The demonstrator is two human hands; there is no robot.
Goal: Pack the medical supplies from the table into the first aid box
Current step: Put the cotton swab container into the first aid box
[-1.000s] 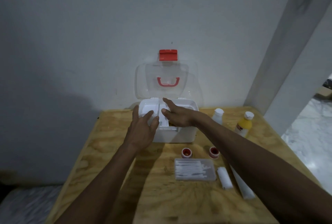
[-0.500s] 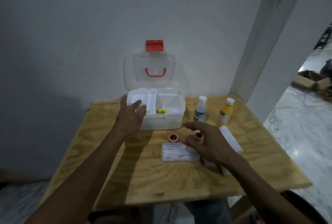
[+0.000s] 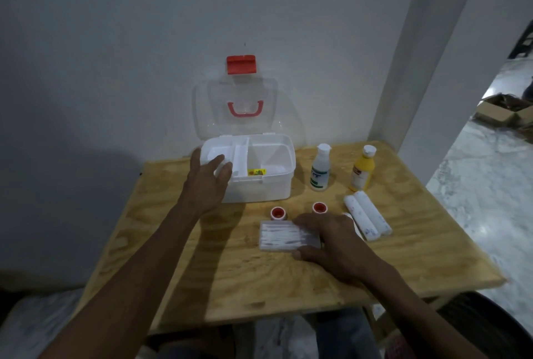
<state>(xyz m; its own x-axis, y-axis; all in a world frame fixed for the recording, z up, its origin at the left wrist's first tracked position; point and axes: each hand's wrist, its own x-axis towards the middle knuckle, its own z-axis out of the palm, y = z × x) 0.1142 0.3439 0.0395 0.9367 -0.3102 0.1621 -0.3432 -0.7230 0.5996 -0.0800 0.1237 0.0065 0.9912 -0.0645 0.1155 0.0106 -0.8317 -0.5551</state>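
Observation:
The white first aid box [image 3: 259,191] stands open at the back of the wooden table [image 3: 230,278], its clear lid [image 3: 219,105] upright against the wall. A small yellow packet [image 3: 256,172] lies inside. My left hand [image 3: 206,185] grips the box's front left corner, fingers over the rim. My right hand [image 3: 334,243] lies on the right end of a clear cotton swab case [image 3: 278,236], fingers on its far edge and thumb on its near edge. Two red-cored tape rolls [image 3: 278,212] [image 3: 319,208] sit just behind the case.
A white bottle [image 3: 320,170] and a yellow bottle [image 3: 362,171] stand right of the box. Two white gauze rolls [image 3: 367,214] lie beside my right hand. A white pillar [image 3: 403,70] rises behind the table's right corner. Cardboard boxes [image 3: 501,112] sit on the floor far right.
My right hand left the box, crossed to the front of the table and settled on the cotton swab case. My left hand stayed on the box. The view pulled back.

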